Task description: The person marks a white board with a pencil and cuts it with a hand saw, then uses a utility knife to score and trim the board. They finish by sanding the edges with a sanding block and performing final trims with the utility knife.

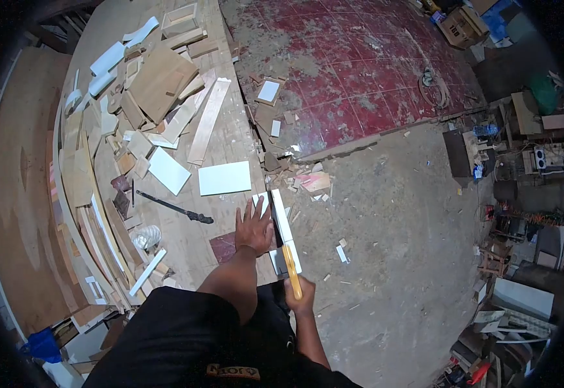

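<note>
My right hand point(301, 294) is wrapped round the yellow handle of a handsaw point(292, 270). Its dark blade points away from me, along a white board point(278, 261) at the table's right edge. Fingers spread, my left hand point(254, 227) presses flat on this board, just left of the blade. To the right of the blade runs a narrow white strip point(282, 216) of board, past the table edge; whether it is still joined to the rest is hidden. Under my left wrist lies a dark red sheet, perhaps sandpaper point(223, 247).
The wooden table point(185, 236) carries white panels point(224, 178), a black bar point(175, 208), a roll of clear wrap point(146, 237) and a pile of wood offcuts point(159, 81). Scraps litter the concrete floor point(385, 213). A cardboard box point(463, 27) and stacked boards stand at the right.
</note>
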Tool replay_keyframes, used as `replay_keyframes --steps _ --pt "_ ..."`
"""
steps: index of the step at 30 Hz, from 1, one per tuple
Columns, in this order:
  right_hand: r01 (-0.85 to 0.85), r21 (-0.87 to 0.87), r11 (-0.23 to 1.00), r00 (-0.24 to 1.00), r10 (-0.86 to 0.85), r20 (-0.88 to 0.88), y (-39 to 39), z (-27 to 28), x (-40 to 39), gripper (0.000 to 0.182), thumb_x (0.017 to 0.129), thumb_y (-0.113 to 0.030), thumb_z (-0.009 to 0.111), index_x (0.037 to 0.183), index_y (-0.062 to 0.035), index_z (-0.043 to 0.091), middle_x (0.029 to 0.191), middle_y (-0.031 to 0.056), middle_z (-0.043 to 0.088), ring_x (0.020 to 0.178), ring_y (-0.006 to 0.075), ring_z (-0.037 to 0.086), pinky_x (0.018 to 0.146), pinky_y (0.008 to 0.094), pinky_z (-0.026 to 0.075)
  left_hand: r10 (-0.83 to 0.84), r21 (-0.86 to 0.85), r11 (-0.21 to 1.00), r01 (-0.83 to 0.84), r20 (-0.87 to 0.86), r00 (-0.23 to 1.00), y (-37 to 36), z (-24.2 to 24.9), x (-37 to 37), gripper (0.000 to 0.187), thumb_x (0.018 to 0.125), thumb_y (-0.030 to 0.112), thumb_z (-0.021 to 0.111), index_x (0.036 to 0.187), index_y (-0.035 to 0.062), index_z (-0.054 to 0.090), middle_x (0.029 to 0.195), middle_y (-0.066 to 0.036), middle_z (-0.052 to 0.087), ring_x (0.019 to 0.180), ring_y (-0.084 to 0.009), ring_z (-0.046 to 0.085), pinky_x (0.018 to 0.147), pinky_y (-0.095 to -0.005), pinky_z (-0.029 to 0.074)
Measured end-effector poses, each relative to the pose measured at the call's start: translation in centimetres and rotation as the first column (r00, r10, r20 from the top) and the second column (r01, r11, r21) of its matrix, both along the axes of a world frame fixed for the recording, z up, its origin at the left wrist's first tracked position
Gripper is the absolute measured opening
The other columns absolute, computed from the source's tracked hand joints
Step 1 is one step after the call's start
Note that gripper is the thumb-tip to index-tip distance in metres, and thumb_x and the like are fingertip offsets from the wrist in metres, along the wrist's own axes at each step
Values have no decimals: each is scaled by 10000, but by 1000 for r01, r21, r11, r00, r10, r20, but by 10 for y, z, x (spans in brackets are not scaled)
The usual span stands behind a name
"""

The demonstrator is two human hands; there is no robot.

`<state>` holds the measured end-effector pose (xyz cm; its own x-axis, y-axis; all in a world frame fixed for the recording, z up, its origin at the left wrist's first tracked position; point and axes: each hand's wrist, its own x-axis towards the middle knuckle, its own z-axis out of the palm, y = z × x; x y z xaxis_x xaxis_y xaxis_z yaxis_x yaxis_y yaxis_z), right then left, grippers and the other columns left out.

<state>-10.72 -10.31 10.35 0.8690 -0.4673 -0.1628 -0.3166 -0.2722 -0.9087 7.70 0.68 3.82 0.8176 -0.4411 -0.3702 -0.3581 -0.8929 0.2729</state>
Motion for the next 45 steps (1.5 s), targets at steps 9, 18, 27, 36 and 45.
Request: replay_keyframes --steps 9,18,27,36,45 --pt "4 4 1000 999 -3 -49 -8 20 83 219 896 -178 701 773 -8 638 616 159 597 554 251 617 550 384 483 -12 -10 1000 12 42 999 1 -12 -2 672 942 387 490 1572 178 383 1692 -107 203 1559 -379 139 1233 -618 89" --pt "22 38 999 997 -20 -71 -9 42 72 204 907 -140 682 775 9 641 602 117 582 565 141 579 550 340 461 -16 6 1000 16 21 1000 0 -3 -1 707 946 370 489 1586 115 331 1700 -103 166 1564 -372 117 1238 -606 88" --pt "37 32 999 998 -35 -50 -4 19 110 225 903 -161 697 767 7 634 608 124 584 562 156 571 552 348 459 -23 33 999 23 9 1000 -1 -4 0 701 963 330 483 1605 134 283 1708 -55 143 1572 -334 97 1245 -597 74" --pt "35 15 999 991 -33 -133 -3 63 65 234 896 -196 708 795 9 660 610 153 598 548 194 614 548 367 479 -18 71 997 21 -43 999 -3 5 2 663 971 288 490 1593 140 315 1709 -44 135 1573 -330 91 1251 -586 71" --pt "43 22 999 999 -43 0 0 11 106 260 910 -176 697 744 6 616 586 138 558 533 174 567 532 368 451 -16 62 998 15 17 1000 -3 -3 0 689 957 323 484 1596 134 311 1698 -65 186 1567 -343 124 1245 -594 80"
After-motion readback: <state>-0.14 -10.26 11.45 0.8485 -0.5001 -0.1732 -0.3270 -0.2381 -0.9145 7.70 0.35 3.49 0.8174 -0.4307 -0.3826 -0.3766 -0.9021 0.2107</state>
